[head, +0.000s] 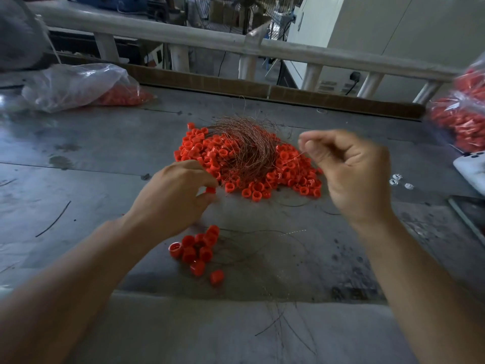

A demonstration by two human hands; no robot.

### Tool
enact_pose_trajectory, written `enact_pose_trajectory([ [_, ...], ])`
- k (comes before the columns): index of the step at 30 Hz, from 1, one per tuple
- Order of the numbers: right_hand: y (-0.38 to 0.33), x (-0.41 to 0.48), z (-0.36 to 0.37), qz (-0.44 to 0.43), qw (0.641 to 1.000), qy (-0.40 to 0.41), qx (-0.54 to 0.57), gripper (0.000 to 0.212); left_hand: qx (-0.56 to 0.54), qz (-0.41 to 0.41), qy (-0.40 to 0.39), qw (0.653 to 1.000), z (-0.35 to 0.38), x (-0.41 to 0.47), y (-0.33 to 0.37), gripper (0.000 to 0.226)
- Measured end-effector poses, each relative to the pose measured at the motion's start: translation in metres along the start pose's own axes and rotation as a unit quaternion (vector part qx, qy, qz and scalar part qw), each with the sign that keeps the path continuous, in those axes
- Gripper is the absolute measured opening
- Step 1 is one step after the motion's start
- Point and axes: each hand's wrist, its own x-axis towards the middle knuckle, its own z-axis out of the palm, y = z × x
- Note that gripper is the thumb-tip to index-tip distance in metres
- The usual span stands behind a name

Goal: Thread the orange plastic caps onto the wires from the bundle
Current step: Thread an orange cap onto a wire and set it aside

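Observation:
A heap of orange caps [288, 174] lies in the middle of the grey table [91, 158], with a bundle of thin copper wires [244, 151] curled on top of it. My left hand [175, 198] pinches one orange cap [210, 190] between thumb and fingers at the heap's near left edge. My right hand [349, 174], to the right of the heap and slightly blurred, pinches a single thin wire [298, 156] that runs left toward the bundle. A small cluster of caps on wires [198, 250] lies near me.
A clear plastic bag of orange caps [78, 85] sits at the back left. More bagged caps [462, 119] are at the right edge, beside a white object [472, 166]. Loose wire pieces [288, 329] lie near the front. A cardboard strip [262, 90] and railing [210, 40] border the table's far side.

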Motion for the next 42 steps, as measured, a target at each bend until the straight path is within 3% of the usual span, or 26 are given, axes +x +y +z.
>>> enact_pose_trajectory([
  [4,-0.002,0.005,-0.008,-0.029,0.991,0.127,0.04,0.02,-0.035,-0.036,0.015,0.999,-0.001,0.002,-0.005,0.013],
  [8,0.001,0.01,-0.016,-0.059,0.985,0.161,-0.008,0.023,-0.145,-0.14,0.103,0.974,-0.01,0.005,-0.007,0.011],
  [11,0.003,0.01,-0.016,-0.078,0.987,0.132,-0.049,0.028,-0.276,-0.197,0.164,0.926,-0.017,0.008,-0.005,0.02],
  [15,-0.002,0.002,-0.008,-0.054,0.997,0.055,-0.011,0.023,-0.423,-0.168,0.102,0.885,-0.016,0.004,0.01,0.034],
  [21,-0.007,-0.009,0.008,-0.111,0.987,-0.054,-0.099,0.018,-0.48,-0.099,0.024,0.872,-0.007,-0.002,0.024,0.028],
  [25,-0.012,-0.013,0.013,-0.078,0.99,-0.097,-0.069,0.026,-0.48,-0.083,0.019,0.873,-0.009,-0.003,0.026,0.026],
  [28,-0.015,-0.014,0.012,-0.043,0.993,-0.11,-0.014,0.018,-0.489,-0.077,0.012,0.869,-0.01,-0.003,0.029,0.027],
  [32,-0.017,-0.015,0.015,-0.076,0.992,-0.095,-0.034,0.017,-0.493,-0.071,0.0,0.867,-0.01,-0.004,0.031,0.027],
  [35,-0.019,-0.017,0.017,-0.051,0.994,-0.092,-0.026,0.021,-0.5,-0.073,-0.001,0.863,-0.01,-0.004,0.031,0.026],
  [42,-0.023,-0.024,0.024,-0.023,0.991,-0.126,-0.026,0.008,-0.517,-0.064,-0.01,0.853,-0.014,-0.007,0.03,0.034],
])
